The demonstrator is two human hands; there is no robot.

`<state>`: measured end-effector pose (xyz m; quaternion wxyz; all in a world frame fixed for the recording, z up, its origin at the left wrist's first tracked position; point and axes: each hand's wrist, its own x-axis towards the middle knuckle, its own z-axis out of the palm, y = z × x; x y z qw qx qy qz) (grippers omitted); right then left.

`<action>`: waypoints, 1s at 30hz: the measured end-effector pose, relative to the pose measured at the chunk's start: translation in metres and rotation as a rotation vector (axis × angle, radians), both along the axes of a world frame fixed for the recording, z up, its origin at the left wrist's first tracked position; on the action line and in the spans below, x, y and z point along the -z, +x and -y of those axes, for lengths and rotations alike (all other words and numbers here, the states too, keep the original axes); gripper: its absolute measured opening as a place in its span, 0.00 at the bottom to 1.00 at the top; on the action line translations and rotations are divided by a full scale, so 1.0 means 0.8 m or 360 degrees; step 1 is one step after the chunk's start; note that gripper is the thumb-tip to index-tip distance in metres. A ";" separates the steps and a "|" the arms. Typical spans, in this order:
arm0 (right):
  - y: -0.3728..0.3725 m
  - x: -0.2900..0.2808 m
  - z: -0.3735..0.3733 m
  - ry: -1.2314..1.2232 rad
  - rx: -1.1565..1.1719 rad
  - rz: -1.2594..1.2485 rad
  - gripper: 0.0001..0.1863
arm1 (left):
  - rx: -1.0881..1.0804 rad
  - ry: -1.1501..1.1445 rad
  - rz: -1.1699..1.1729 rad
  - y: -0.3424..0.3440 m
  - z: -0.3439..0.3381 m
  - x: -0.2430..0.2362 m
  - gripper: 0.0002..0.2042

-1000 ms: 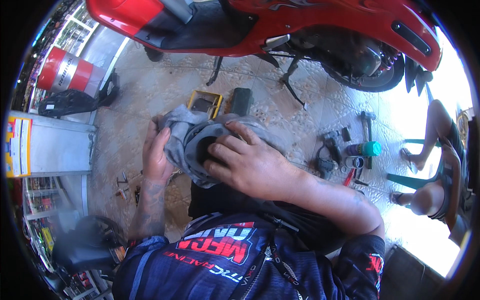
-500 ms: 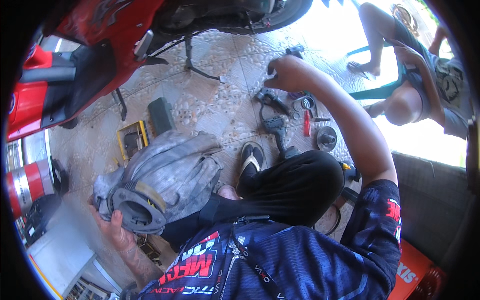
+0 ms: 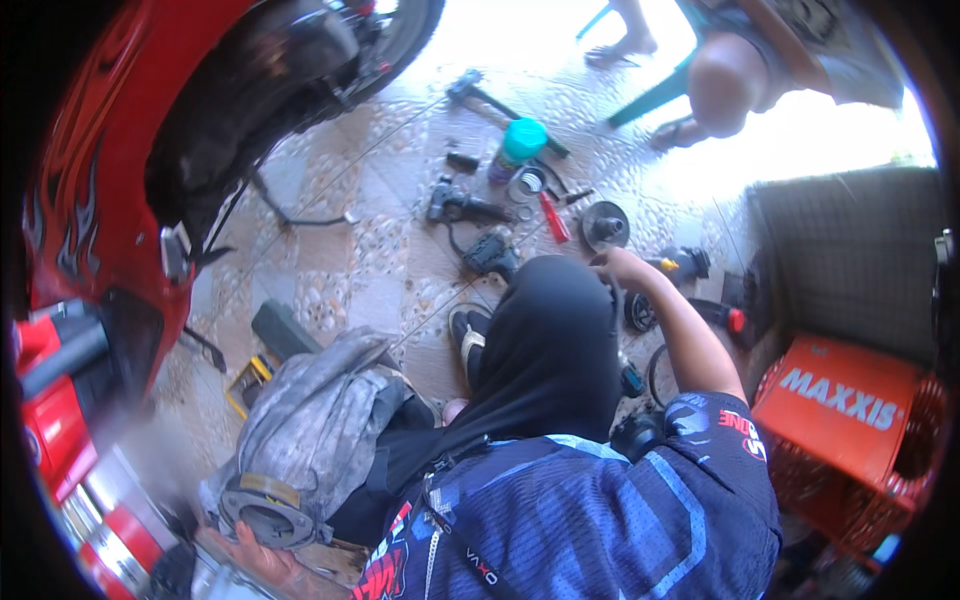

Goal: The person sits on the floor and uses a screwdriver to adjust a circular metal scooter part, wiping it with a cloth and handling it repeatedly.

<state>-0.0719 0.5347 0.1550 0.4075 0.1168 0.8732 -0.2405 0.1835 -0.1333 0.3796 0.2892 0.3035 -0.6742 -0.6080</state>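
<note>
My left hand is at the lower left, its thumb against the near edge of a grey ring-shaped metal part with a lobed flange. The hand's other fingers are mostly hidden beneath the part. A grey cloth drapes over my left thigh and lies behind that part. My right hand is beside my raised right knee, fingers curled down. A dark, narrow shape shows under it, too unclear to name. A round metal disc with a hub lies just beyond this hand.
On the pebbled tile floor lie a cordless impact driver, a red-handled tool, a teal-capped can and a long-handled tool. A red motorcycle stands left, an orange rack right. Another person's leg is at the far right.
My right hand has come back from over the far tools to beside my right knee. The view has swung to the right. My left hand stays at the metal part.
</note>
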 end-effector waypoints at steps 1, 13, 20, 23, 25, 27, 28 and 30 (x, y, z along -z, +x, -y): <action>0.019 0.006 -0.025 0.0040 0.0019 -0.0026 0.27 | 0.0013 0.0002 0.0006 -0.006 -0.002 -0.001 0.46; 0.193 0.035 -0.143 0.0480 0.0420 -0.0080 0.28 | 0.0138 0.0067 0.0154 -0.049 -0.016 -0.017 0.41; 0.079 0.037 -0.052 0.0048 -0.0006 -0.0441 0.25 | 0.0107 0.0154 0.0146 -0.042 -0.019 -0.035 0.38; -0.046 0.013 -0.029 0.0065 -0.0195 -0.0652 0.21 | 0.0083 0.0270 0.0183 -0.039 -0.012 -0.038 0.37; -0.123 0.005 -0.016 0.0046 -0.0173 -0.0831 0.19 | 0.0420 0.0236 0.0058 -0.033 -0.009 -0.036 0.36; -0.201 0.009 -0.004 0.0205 -0.0212 -0.0608 0.21 | 0.0463 0.0215 0.0047 -0.027 -0.007 -0.035 0.36; -0.228 0.014 -0.003 0.0305 -0.0331 -0.0625 0.20 | 0.0483 0.0206 0.0036 -0.025 -0.007 -0.033 0.36; -0.273 0.033 0.004 0.0522 -0.0533 -0.0623 0.19 | 0.0441 0.0179 0.0042 -0.024 -0.007 -0.033 0.38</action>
